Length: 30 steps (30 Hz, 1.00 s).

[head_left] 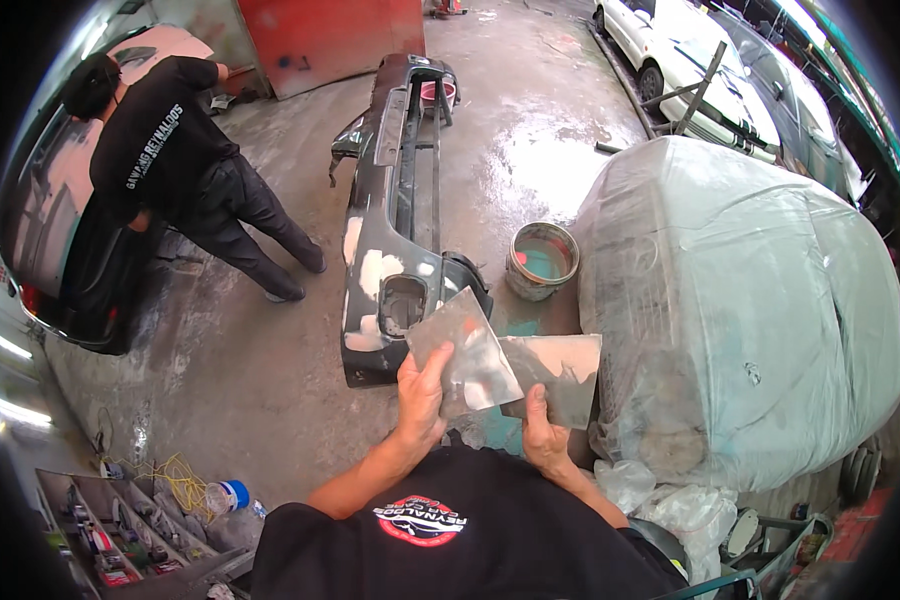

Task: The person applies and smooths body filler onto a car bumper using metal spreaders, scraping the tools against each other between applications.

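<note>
My left hand (423, 398) is closed on a flat grey rectangular plate (475, 355), thumb on its upper face, which carries pale smears. In my right hand (544, 436) is a second plate (572, 385), gripped with the thumb on top; beige paste covers its far part. The plates meet, the left one partly over the right one's inner edge. My fingers beneath both are hidden. Beyond them a dark car bumper (358, 315) with several pale patches stands lengthwise, and to its right sits a bucket (540, 287) of murky liquid.
A covered car (750, 300) fills the right side. At the left a co-worker in black (170, 140) leans over a dark car with pale panels (65, 210). A compartmented tool tray (120, 535) lies lower left, near a blue-capped container (228, 496). A red panel (335, 40) stands far back.
</note>
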{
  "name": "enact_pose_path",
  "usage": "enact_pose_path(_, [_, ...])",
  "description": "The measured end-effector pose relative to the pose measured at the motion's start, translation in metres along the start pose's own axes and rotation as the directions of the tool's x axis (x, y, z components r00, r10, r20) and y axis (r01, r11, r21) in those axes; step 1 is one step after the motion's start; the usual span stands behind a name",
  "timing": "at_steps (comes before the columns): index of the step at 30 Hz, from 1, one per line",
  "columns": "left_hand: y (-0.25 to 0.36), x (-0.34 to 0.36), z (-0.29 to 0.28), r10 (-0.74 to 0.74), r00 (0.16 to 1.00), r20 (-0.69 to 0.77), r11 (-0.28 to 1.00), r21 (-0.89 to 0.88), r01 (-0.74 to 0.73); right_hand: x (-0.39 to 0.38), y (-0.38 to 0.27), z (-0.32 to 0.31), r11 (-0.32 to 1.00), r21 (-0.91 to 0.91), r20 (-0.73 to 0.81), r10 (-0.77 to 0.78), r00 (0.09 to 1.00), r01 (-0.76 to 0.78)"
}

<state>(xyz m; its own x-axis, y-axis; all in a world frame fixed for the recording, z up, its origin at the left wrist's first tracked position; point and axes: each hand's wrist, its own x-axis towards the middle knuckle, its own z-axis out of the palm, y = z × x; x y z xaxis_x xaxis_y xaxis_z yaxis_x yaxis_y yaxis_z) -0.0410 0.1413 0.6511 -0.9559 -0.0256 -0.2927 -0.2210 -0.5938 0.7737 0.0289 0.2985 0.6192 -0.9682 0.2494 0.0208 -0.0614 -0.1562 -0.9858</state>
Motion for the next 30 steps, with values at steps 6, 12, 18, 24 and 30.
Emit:
enact_pose_path(6, [0.001,-0.003,0.001,0.008,0.995,0.096,0.998,0.058,-0.013,-0.005,-0.017,0.012,0.989,-0.148,0.027,0.004,1.000,0.000])
enact_pose_path(12, [-0.015,0.013,-0.014,0.090,0.988,0.125,0.973,0.200,-0.114,0.007,-0.014,0.003,0.943,-0.275,0.064,-0.175,0.982,0.186])
enact_pose_path(18, [-0.013,0.032,-0.022,0.129,0.930,0.345,0.785,0.537,-0.308,0.000,-0.012,-0.003,0.882,-0.404,0.154,-0.194,0.969,0.241])
enact_pose_path(24, [0.000,0.044,-0.012,0.173,0.801,0.573,0.585,0.594,-0.552,-0.007,-0.016,-0.004,0.922,-0.352,0.205,-0.092,0.974,0.161])
enact_pose_path(30, [0.019,0.048,0.000,0.037,0.704,0.709,0.522,0.587,-0.618,-0.016,-0.008,-0.007,0.961,-0.274,0.230,0.084,0.970,-0.018])
